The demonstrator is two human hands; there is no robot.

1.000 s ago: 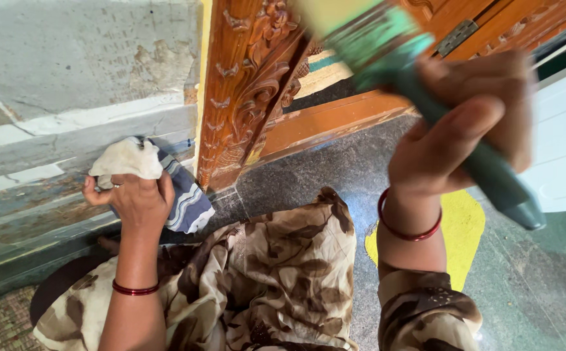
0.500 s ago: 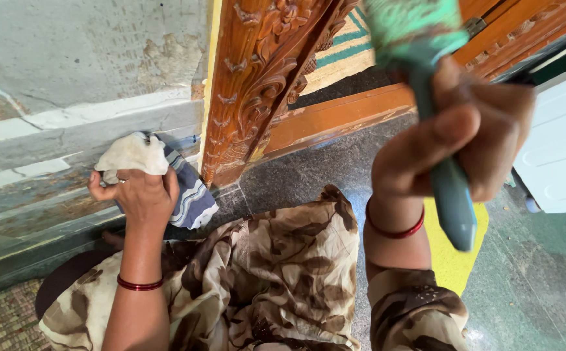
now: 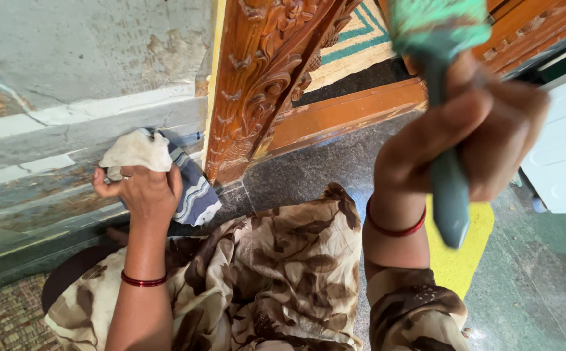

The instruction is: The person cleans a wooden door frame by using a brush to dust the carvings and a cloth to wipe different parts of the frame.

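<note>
My left hand [image 3: 141, 193] grips a crumpled cloth [image 3: 159, 162], cream with blue and white stripes, and presses it against the lower band of a worn grey wall [image 3: 68, 84]. My right hand [image 3: 465, 140] is raised close to the camera, shut around the teal handle of a paintbrush [image 3: 448, 188]. The brush's green-stained head points up at the top edge of the view. A carved orange-brown wooden door frame [image 3: 257, 84] stands between the two hands.
A wooden threshold [image 3: 341, 114] runs behind the frame, with a patterned mat beyond it. A white cabinet [image 3: 565, 156] stands at the right. A yellow patch [image 3: 461, 250] marks the dark speckled floor. My brown patterned garment [image 3: 276, 266] covers my lap.
My right hand has swung the brush from slanted to nearly upright and shifted slightly right. My left hand with the cloth has stayed at the wall.
</note>
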